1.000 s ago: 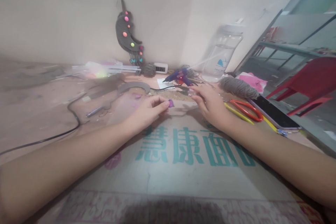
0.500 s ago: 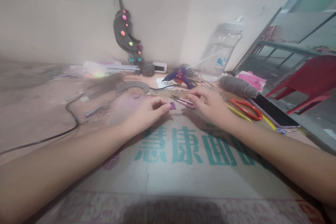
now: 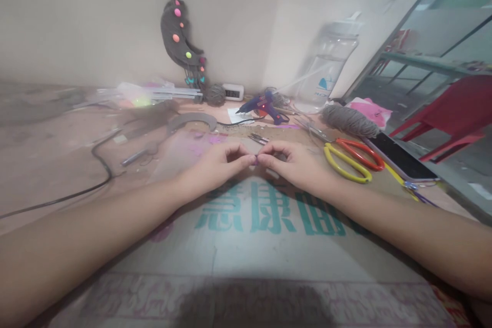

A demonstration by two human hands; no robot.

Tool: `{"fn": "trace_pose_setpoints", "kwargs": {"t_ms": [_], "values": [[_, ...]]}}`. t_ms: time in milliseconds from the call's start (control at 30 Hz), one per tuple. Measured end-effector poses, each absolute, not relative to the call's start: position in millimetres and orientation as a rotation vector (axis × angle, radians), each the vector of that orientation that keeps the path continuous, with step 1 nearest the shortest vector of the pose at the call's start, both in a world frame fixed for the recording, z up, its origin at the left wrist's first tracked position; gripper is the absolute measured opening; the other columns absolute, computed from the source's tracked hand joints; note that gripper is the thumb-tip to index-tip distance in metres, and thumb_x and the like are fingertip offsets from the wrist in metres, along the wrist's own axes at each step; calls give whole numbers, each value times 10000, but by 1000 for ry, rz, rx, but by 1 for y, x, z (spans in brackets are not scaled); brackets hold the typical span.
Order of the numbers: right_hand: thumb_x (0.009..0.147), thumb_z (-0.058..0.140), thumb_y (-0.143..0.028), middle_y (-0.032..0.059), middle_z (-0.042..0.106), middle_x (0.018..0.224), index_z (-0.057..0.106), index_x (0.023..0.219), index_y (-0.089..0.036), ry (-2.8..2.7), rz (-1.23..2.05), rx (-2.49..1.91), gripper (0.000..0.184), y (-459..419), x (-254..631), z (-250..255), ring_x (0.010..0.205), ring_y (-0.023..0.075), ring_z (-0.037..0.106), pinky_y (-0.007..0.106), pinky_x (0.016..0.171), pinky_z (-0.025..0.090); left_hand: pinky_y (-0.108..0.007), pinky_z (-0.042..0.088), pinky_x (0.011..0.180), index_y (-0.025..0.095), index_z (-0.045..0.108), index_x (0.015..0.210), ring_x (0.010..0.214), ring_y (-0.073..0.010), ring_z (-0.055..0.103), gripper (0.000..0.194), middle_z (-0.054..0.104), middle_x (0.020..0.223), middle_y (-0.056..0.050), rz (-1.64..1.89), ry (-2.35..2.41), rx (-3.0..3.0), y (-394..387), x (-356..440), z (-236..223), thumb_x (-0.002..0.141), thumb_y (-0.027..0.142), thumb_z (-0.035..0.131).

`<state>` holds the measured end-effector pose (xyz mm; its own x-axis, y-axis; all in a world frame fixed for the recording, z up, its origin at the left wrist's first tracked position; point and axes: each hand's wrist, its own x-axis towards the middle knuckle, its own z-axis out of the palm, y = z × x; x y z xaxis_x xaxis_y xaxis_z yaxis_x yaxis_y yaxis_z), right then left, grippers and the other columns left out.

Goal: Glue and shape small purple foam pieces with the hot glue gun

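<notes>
My left hand (image 3: 221, 163) and my right hand (image 3: 289, 162) meet over the printed cardboard (image 3: 246, 256). Both are closed in a pinch, thumb against forefinger, on a small purple piece (image 3: 254, 160) between their fingertips. The piece is mostly covered, and its material cannot be made out. Just beyond the fingers lie small thread snips (image 3: 259, 139), their handles hidden behind my right hand. Pink scraps (image 3: 203, 142) are strewn past my left hand. Scissors with one yellow and one red handle (image 3: 348, 164) rest to the right of my right hand.
A purple glue gun (image 3: 265, 105) sits at the back, near a water bottle (image 3: 326, 72). Grey yarn (image 3: 349, 120) and a phone (image 3: 402, 156) lie right. A grey crescent ornament (image 3: 175, 36) hangs on the wall. At left are a black cord (image 3: 103, 164) and a grey crescent (image 3: 196, 120).
My right hand has left the thread snips and moved left to meet my left hand at the purple piece. The yellow scissor handle shows more fully now. The view has shifted slightly.
</notes>
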<state>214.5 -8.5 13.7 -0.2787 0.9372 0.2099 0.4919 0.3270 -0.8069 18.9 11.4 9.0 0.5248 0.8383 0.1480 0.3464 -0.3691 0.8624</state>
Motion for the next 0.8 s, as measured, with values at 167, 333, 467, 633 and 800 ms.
{"fn": "trace_pose_setpoints", "kwargs": {"t_ms": [167,333,467,633,800], "values": [[842,603,-306,-33,596,594,639,762,-181,-1847,808,-1264,153,-12,213,16,545,103,539,232,532,409,-208,333,475,159,603,788,528,-96,450,338,504,609,31,776,928,1909,14,18,6,913,453,491],[854,603,-297,-21,613,621,643,756,-191,-1801,699,-1252,150,-14,213,19,643,132,596,236,561,425,-225,426,590,155,639,851,658,-118,554,235,632,759,-7,803,963,1877,10,20,9,861,384,590],[855,604,-284,-21,617,635,648,764,-189,-1816,674,-1244,139,-14,213,20,660,132,601,238,582,433,-231,436,621,158,653,825,679,-121,564,177,660,791,-6,800,961,1908,8,21,11,830,332,618],[855,607,-274,-17,651,685,659,774,-179,-1900,586,-1217,135,-13,214,18,654,120,586,237,600,418,-231,428,611,156,654,822,672,-123,557,203,643,761,-2,787,972,1922,8,21,10,839,352,601],[866,592,-286,-12,672,714,671,790,-178,-1977,538,-1176,154,-10,216,15,659,116,578,234,608,406,-238,431,619,156,636,793,665,-124,549,216,626,735,-1,796,994,1953,7,21,10,848,360,586]]}}
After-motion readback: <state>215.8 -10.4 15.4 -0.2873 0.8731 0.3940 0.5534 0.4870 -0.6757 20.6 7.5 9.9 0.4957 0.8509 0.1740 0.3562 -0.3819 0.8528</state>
